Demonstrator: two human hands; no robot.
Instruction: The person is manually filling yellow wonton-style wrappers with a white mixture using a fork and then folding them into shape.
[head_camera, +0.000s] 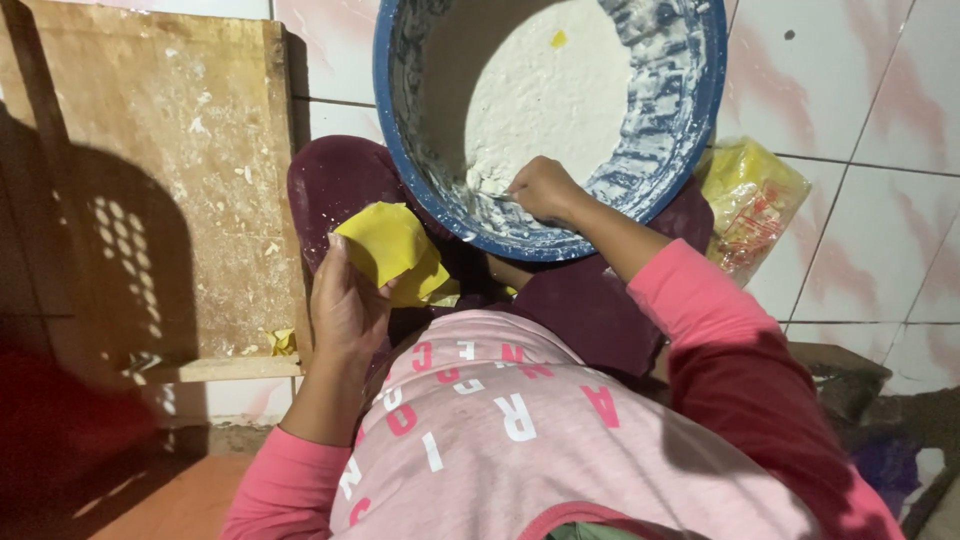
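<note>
A: Head view, looking straight down. Floor (860, 110) is white tile with pink marbling, dark grout lines. Light is dim, with heavy shadow at lower left.

B: And the work surface?

A: A wooden board (170, 190), pale brown, lies flat on the floor at left, flecked with bits of dough. A latticed shadow falls across it.

B: Hands?

A: The left hand (345, 305) holds a thin yellow wrapper sheet (385, 245), fingers cupped under it and thumb over its near edge. Sheet sits just below the basin's rim, over the lap in dark maroon cloth (590, 305).

B: The right?

A: The right hand (545, 188) is inside a blue basin (700, 110), fingers pressed together, pinching a small utensil (490, 194) whose tip is in the white paste (550, 95). Can't tell what kind. The paste smears the inner wall, and a small yellow scrap (558, 39) lies on it.

B: Anything beside the basin?

A: A crumpled yellow plastic bag (750, 200), on the tiles right of it, touching the rim. Pink long sleeves on both arms.
</note>
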